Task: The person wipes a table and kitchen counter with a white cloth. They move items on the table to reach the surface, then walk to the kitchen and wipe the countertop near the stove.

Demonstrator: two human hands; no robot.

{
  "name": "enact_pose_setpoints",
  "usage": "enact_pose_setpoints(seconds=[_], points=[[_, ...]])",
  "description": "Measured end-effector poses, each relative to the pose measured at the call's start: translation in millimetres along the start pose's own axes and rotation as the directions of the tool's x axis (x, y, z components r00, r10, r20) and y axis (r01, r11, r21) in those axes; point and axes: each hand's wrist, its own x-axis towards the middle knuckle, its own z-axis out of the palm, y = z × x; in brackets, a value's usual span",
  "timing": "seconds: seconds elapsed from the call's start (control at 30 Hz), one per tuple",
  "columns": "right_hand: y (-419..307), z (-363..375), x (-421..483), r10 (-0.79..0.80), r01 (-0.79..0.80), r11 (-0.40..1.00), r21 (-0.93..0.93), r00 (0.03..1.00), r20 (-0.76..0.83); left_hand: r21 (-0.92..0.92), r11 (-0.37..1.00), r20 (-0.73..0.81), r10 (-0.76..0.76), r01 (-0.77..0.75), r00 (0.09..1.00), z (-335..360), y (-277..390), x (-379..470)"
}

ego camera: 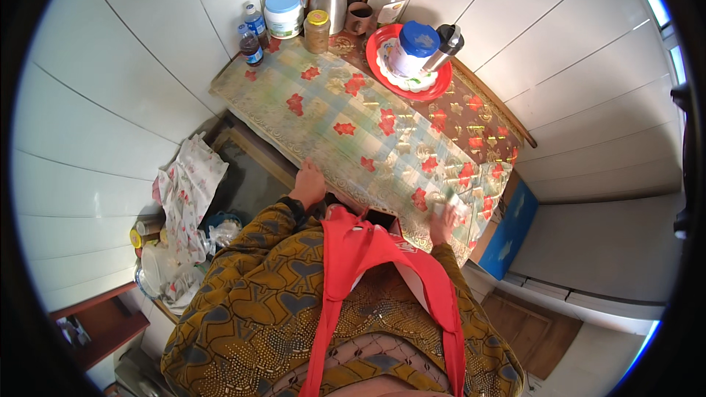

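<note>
A patterned plastic tablecloth (331, 105) with red flowers covers the table before me. My left hand (310, 183) is at the near edge of this cover, its fingers curled over the border. Farther right, my right hand (445, 221) rests on the cover near its right end, slightly blurred. Under its fingers is a pale, crumpled wiping cloth (460, 208), partly hidden by the hand. A red apron (386, 242) hangs from my neck between both arms.
At the back stand a steel jug (330, 0), a yellow-lidded jar (317, 33), a brown mug (359, 17) and plastic bottles (251, 47). A red tray (436, 91) holds a blue-lidded tub (416, 47) and a flask (445, 47). Left, a floral cloth (190, 193) hangs over clutter.
</note>
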Motion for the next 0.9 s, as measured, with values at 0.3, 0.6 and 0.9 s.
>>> enact_pose_setpoints(seconds=[0.3, 0.6, 0.9], points=[[18, 5, -11, 0.381, -0.382, 0.883, 0.273, 0.923, 0.059, 0.061, 0.998, -0.033, 0.011, -0.009, 0.999, 5, 2, 6], [-141, 13, -13, -0.519, 0.518, 0.851, 0.088, 0.804, 0.290, 0.301, 0.940, 0.143, 0.122, -0.161, 0.982, -14, 6, 15], [24, -16, -56, 0.224, -0.212, 0.965, 0.154, 0.973, -0.062, 0.232, 0.968, 0.136, 0.059, -0.090, 0.989, -28, 13, 7]])
